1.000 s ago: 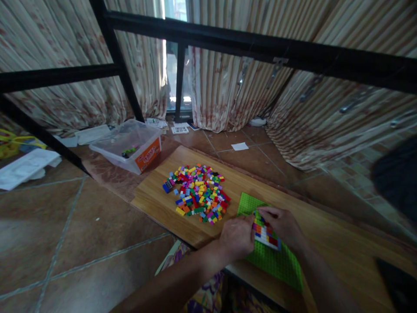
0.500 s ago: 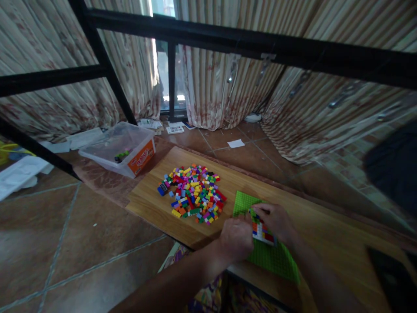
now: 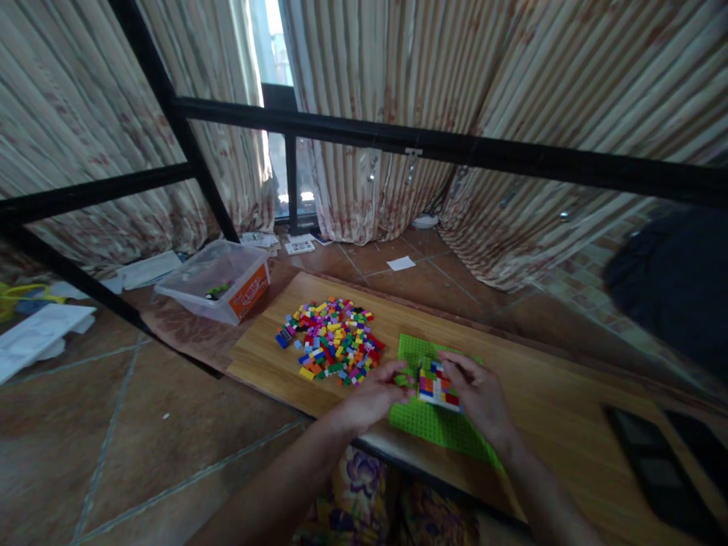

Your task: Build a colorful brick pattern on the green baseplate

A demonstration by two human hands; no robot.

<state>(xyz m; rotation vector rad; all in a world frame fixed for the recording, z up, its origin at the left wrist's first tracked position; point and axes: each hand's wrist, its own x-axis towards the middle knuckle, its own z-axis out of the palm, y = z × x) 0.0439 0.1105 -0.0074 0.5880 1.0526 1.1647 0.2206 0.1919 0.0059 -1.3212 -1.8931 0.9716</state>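
Observation:
A block of red, white, blue and orange toy bricks (image 3: pixel 437 388) sits over the green baseplate (image 3: pixel 437 432); I cannot tell whether it is pressed onto the studs. My right hand (image 3: pixel 481 398) curls around its right side, thumb and fingers gripping the edge. To the left of the block is my left hand (image 3: pixel 372 396), its fingers apart and no brick visible in them. A heap of loose toy bricks (image 3: pixel 335 341) in many colours lies on the wooden board beyond the left hand.
A clear plastic tub (image 3: pixel 199 296) with an orange label stands at the board's far left end, a few bricks inside. Dark phone-like slabs (image 3: pixel 654 462) lie on the wooden board (image 3: pixel 546 394) at right. Black metal bars (image 3: pixel 341 129) cross before the curtains.
My left hand has drawn back left from the brick block and its fingers have spread. My right hand stays at the block's right side. The camera view has shifted.

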